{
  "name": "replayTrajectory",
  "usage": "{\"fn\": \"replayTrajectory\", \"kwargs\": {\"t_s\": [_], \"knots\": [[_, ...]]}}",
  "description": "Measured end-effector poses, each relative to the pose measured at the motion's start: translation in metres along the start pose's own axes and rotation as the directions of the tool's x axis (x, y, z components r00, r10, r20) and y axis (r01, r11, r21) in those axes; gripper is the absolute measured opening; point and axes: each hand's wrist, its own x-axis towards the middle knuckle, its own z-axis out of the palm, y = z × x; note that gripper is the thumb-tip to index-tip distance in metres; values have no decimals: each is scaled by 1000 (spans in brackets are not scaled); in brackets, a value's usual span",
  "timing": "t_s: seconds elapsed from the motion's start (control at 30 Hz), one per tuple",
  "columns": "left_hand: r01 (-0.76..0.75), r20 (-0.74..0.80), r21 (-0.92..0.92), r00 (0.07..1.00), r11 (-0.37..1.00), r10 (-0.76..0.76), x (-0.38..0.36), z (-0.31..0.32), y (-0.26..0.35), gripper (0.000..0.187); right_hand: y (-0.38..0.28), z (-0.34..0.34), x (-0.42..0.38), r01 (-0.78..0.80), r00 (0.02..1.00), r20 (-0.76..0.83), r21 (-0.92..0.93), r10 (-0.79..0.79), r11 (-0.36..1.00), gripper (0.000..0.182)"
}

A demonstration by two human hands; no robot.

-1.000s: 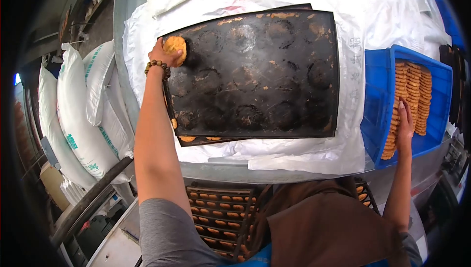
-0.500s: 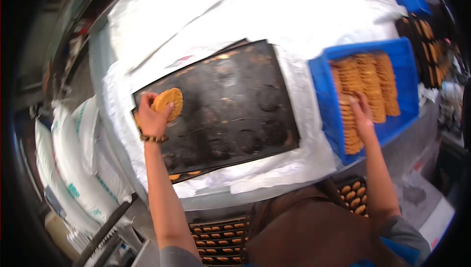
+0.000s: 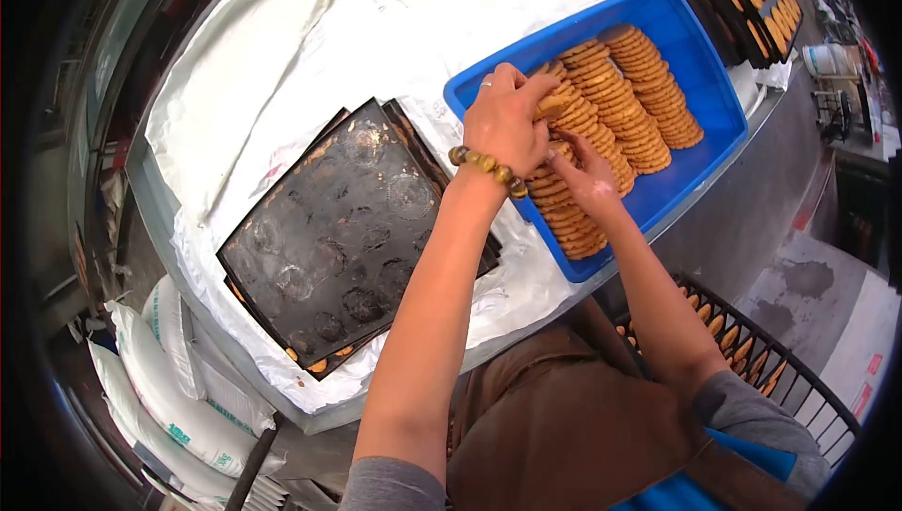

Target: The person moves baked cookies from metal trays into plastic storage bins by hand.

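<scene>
My left hand (image 3: 507, 126), with a beaded bracelet at the wrist, reaches over the near-left rim of a blue plastic bin (image 3: 700, 46). Its fingers are closed on a few round golden cookies (image 3: 556, 100), partly hidden by the hand. Just below it, my right hand (image 3: 592, 180) is inside the bin, thumb and fingers closed around cookies in the nearest row (image 3: 571, 227). Two more rows of cookies (image 3: 655, 88) stand on edge beside it. To the left lies a dark, worn baking tray (image 3: 329, 239) with no cookies on its surface, stacked over others.
White cloth (image 3: 376, 32) covers the metal-edged table. Loaded cookie trays (image 3: 742, 4) stand at the far right. A black rack of cookies (image 3: 752, 361) is below the table's near edge. White sacks (image 3: 178, 389) are piled on the lower left.
My left hand has carried cookies from over the tray rightward into the bin, beside my right hand. The view has turned and shifted toward the bin.
</scene>
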Motion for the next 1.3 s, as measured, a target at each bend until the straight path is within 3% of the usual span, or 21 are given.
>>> {"fn": "replayTrajectory", "kwargs": {"t_s": [0.07, 0.13, 0.27, 0.33, 0.4, 0.47, 0.5, 0.6, 0.67, 0.73, 0.83, 0.93, 1.03, 1.13, 1.17, 1.3], "knots": [[14, 81, 61, 997, 998, -19, 1, 22, -3, 44, 9, 2, 2, 93, 994, -63, 58, -89, 994, 65], [55, 234, 211, 967, 976, -105, -2, 41, -7, 46, 2, -1, 0, 90, 996, -34, 141, -86, 986, 66], [188, 365, 77, 908, 979, -203, -4, 50, -15, 46, 12, -7, 4, 101, 993, 40, 241, -113, 965, 71], [173, 406, 93, 893, 981, -196, 2, 44, -12, 45, 17, -9, 6, 164, 982, 72, 167, -178, 972, 76], [196, 518, 165, 817, 967, -254, 2, 39, -9, 44, 17, -10, 5, 208, 972, 66, 193, -224, 959, 71], [145, 520, 212, 820, 967, -237, -5, 44, -11, 46, 16, -14, 7, 68, 985, 109, 464, -134, 883, 63], [100, 467, 260, 858, 960, -215, -10, 46, -10, 48, 0, -19, 5, -48, 989, 147, 513, -32, 857, 56], [52, 401, 352, 894, 935, -200, -22, 46, -1, 53, -15, -25, 11, -112, 989, 142, 488, 47, 866, 56], [42, 387, 396, 898, 917, -208, -28, 48, -1, 56, -7, -14, 19, -114, 990, 124, 491, 60, 864, 57], [-25, 213, 390, 975, 921, -64, -34, 52, -6, 48, 1, -9, 34, -96, 986, 163, 477, 19, 874, 55], [14, 319, 352, 938, 936, -134, -31, 45, -3, 47, -1, -19, 41, -58, 966, 250, 435, -58, 899, 50], [-17, 355, 305, 930, 952, -97, -29, 37, -4, 38, 1, -17, 44, 10, 959, 241, 502, -151, 865, 44], [-63, 365, 386, 927, 920, -90, -29, 44, -12, 27, 3, -15, 45, -60, 973, 228, 391, -33, 918, 40], [-53, 382, 492, 910, 869, -161, -26, 58, -4, 23, 3, -13, 44, -116, 980, 196, 495, 19, 861, 38], [-73, 321, 516, 940, 853, -114, -29, 63, -3, 23, 2, -12, 43, -115, 981, 191, 507, 18, 854, 38], [16, 315, 497, 928, 867, -197, -33, 61, 1, 21, 5, -8, 45, -65, 986, 169, 437, -11, 897, 40]]}}
